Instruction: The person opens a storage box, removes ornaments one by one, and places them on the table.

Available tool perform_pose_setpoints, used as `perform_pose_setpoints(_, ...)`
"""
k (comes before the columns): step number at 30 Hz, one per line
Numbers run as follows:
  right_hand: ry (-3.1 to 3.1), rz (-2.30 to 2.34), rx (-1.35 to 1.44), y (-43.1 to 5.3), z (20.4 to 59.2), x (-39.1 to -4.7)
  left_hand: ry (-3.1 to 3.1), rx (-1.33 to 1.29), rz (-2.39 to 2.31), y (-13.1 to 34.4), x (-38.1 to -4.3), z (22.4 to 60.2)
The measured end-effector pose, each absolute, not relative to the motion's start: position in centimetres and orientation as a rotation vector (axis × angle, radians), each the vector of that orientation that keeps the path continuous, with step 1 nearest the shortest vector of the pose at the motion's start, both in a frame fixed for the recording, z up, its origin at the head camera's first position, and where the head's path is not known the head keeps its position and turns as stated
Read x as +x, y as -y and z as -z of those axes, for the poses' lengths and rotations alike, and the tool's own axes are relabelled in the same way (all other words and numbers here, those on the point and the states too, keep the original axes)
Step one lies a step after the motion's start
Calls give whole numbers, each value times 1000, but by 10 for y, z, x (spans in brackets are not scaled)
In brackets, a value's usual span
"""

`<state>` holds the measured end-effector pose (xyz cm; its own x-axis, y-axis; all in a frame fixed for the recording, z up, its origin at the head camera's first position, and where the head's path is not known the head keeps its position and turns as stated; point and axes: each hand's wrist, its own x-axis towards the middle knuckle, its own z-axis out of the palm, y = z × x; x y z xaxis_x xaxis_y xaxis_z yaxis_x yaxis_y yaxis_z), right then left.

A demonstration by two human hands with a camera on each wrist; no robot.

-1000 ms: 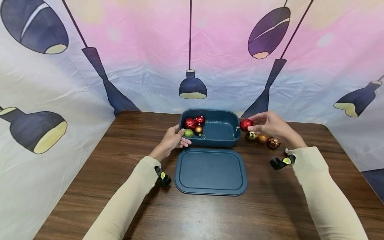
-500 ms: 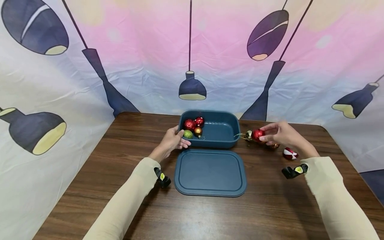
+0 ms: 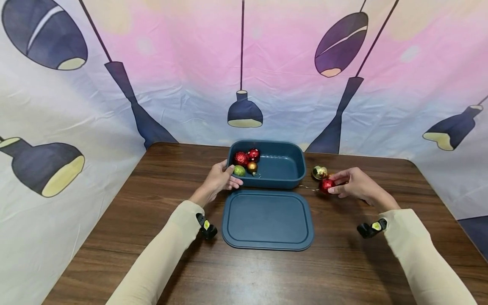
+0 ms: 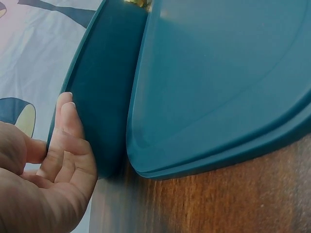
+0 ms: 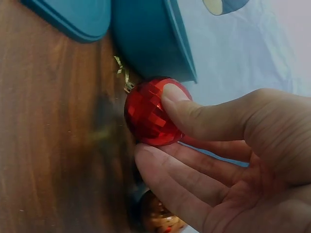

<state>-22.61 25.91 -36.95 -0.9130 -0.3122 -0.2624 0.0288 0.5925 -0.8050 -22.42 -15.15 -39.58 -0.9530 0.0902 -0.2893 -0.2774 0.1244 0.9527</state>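
Note:
My right hand (image 3: 356,186) pinches a shiny red faceted Christmas bauble (image 5: 153,111) between thumb and fingers, low over the table to the right of the blue box (image 3: 280,182). A gold string (image 5: 121,70) trails from the bauble's cap toward the box. At the box's left end, my left hand (image 3: 219,178) grips its wall, thumb at the rim and fingers along the outside. Inside that end lie two red baubles (image 3: 241,158), a green glitter bauble (image 3: 239,170) and a copper-gold one (image 3: 252,166).
The flat blue lid (image 3: 267,219) lies on the wooden table (image 3: 244,275) in front of the box. A gold bauble (image 3: 319,172) sits behind the red one, and a copper bauble (image 5: 158,213) is partly hidden by my right hand. A printed cloth (image 3: 183,110) hangs behind the table.
My right hand has carried the red bauble from beside the box's right rim, first rightward, then down toward the table's front. My left hand keeps its grip on the box.

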Motion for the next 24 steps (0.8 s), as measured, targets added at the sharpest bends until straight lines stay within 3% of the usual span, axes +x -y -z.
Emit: perform_pose_setpoints(24,-2519,1129,-264,-267,374,-225,-2175,-174,-1870,150,-224,394)
